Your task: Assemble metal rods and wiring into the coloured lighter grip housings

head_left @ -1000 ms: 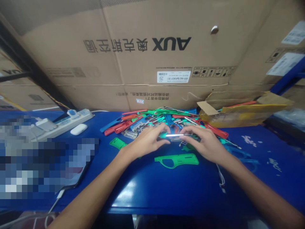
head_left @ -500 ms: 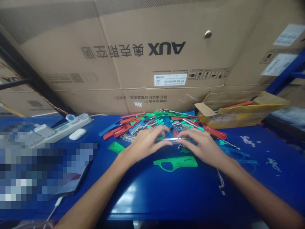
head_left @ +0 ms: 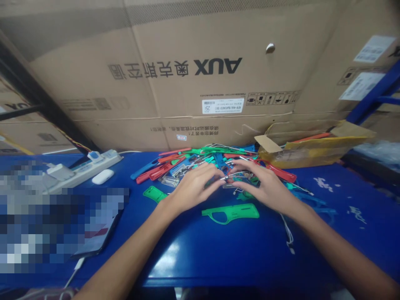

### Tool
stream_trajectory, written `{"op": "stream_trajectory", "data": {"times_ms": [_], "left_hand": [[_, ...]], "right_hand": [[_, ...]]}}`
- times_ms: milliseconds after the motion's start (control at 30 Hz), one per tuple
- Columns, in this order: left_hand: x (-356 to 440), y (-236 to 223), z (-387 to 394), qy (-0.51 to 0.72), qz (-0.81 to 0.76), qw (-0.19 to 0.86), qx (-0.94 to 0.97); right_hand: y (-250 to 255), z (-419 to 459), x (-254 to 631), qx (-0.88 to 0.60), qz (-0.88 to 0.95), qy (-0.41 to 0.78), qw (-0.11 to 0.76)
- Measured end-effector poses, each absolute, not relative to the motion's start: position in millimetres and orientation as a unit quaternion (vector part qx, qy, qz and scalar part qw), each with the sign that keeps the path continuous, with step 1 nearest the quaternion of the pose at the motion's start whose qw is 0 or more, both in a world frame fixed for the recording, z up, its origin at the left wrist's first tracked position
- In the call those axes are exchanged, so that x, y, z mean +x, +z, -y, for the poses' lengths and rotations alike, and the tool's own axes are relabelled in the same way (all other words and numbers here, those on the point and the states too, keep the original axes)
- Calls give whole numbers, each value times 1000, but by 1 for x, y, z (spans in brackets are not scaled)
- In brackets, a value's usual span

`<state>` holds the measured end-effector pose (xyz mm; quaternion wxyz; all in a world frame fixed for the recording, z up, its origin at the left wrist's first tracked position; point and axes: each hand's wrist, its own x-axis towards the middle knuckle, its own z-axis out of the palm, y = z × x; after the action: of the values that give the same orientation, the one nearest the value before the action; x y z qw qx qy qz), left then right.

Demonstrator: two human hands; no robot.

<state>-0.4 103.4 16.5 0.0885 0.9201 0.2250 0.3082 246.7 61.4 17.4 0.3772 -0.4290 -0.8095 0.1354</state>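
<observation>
My left hand (head_left: 196, 183) is closed, thumb and fingers pinching a short, shiny metal tube (head_left: 226, 178) whose far part is hidden in the grip. Facing it, my right hand (head_left: 268, 185) has its thumb and fingers apart around the tube's free end; a thin pale wire seems to run near these fingertips, but blur hides whether they touch it. Below both hands a green lighter handle shell (head_left: 243, 211) lies flat on the blue table (head_left: 200, 254). Another green shell piece (head_left: 153, 194) rests left of my left hand. Behind my fingers spreads a pile of coloured lighter parts (head_left: 162, 168).
An open, taped carton (head_left: 309, 154) stands at the back right, beside a large cardboard wall (head_left: 175, 100). Blue shells (head_left: 312, 202) and white scraps (head_left: 325, 184) lie to the right. At left are a power strip (head_left: 84, 168), a white case (head_left: 103, 176) and a device (head_left: 100, 233).
The metal tube has turned and shows less between my hands. My right fingers have spread a little and sit slightly higher. The green shell below has stayed put.
</observation>
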Motion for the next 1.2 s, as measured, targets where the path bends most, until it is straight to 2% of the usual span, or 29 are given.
{"op": "stream_trajectory", "data": {"times_ms": [233, 433, 567, 833, 1000, 1200], "left_hand": [[-4, 10, -109, 277, -268, 98, 918], [-13, 43, -85, 254, -276, 102, 921], [-30, 58, -38, 336, -307, 142, 879], [-44, -2, -16, 316, -413, 215, 827], [-34, -18, -5, 367, -419, 183, 810], [-29, -33, -5, 355, -422, 212, 807]], "right_hand": [[19, -74, 261, -450, 755, 251, 405], [37, -51, 252, -461, 752, 243, 404], [40, -4, 227, -478, 711, 216, 469], [-28, 28, 189, -579, 660, 188, 441], [-34, 30, 197, -575, 681, 149, 428], [-35, 37, 195, -589, 685, 48, 426]]}}
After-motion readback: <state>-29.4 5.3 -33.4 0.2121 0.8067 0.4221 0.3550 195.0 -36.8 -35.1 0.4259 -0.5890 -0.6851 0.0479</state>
